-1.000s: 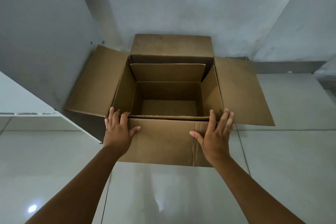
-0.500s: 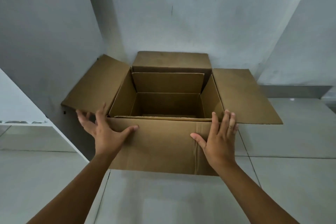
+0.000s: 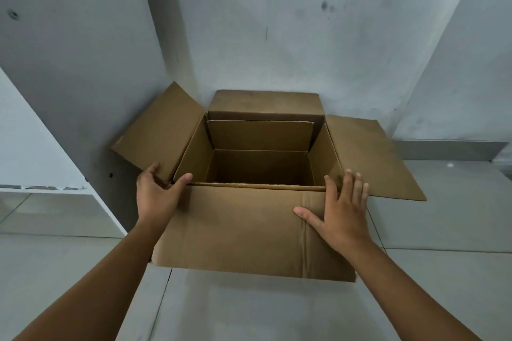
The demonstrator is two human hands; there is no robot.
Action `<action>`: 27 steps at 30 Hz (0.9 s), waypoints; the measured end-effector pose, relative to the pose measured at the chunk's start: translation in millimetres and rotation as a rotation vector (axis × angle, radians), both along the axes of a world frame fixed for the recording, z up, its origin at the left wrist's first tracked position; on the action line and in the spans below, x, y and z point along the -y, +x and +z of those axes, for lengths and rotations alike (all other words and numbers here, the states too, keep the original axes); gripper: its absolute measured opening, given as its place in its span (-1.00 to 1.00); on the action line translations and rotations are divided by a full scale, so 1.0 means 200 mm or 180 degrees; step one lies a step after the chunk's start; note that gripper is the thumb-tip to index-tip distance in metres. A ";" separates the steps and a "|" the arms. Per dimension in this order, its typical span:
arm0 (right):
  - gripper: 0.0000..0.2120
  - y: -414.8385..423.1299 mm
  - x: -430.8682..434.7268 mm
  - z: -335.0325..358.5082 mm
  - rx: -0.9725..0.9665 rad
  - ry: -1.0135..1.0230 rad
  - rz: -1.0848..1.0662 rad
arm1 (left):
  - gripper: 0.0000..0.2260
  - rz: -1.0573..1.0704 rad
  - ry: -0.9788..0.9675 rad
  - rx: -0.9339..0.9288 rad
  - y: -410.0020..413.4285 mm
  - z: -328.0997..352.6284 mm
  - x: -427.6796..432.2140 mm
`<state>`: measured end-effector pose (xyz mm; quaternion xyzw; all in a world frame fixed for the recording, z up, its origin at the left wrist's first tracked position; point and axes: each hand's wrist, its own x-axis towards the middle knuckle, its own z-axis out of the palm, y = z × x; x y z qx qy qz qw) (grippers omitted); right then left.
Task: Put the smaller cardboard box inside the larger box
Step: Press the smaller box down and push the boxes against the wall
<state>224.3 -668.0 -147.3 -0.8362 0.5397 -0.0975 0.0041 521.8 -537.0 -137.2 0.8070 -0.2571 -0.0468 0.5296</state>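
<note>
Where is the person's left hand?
In the head view, the left hand grips the near left corner of the open cardboard box, by its left flap.

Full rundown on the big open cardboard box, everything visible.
The large brown corrugated cardboard box sits upright on the grey tiled floor in a wall corner, top open, four flaps folded outward. A second cardboard wall shows nested inside; the bottom looks empty. A vertical crease marks the near flap. The left hand grips its near-left corner; the right hand lies flat on the near flap.

Pale grey glossy tiled floor [image 3: 249, 310]; open brown cardboard box [image 3: 243, 232] sits directly on it at 12 o'clock, flaps spread.
</note>
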 end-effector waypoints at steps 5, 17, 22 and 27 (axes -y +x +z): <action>0.05 0.11 -0.04 -0.04 0.0332 0.0056 0.0093 | -0.27 0.0042 0.0126 0.0279 0.05 0.00 -0.06; 0.05 0.36 -0.10 -0.06 0.0355 -0.0131 0.0119 | -0.21 -0.0469 0.1549 0.1236 0.03 -0.14 -0.11; 0.01 0.39 -0.10 -0.08 0.0470 -0.0201 0.0103 | -0.24 -0.0725 0.1708 0.1344 0.08 -0.18 -0.06; 0.01 0.41 -0.09 -0.10 0.0462 -0.0252 0.0096 | -0.18 -0.0765 0.1670 0.1346 0.10 -0.21 -0.05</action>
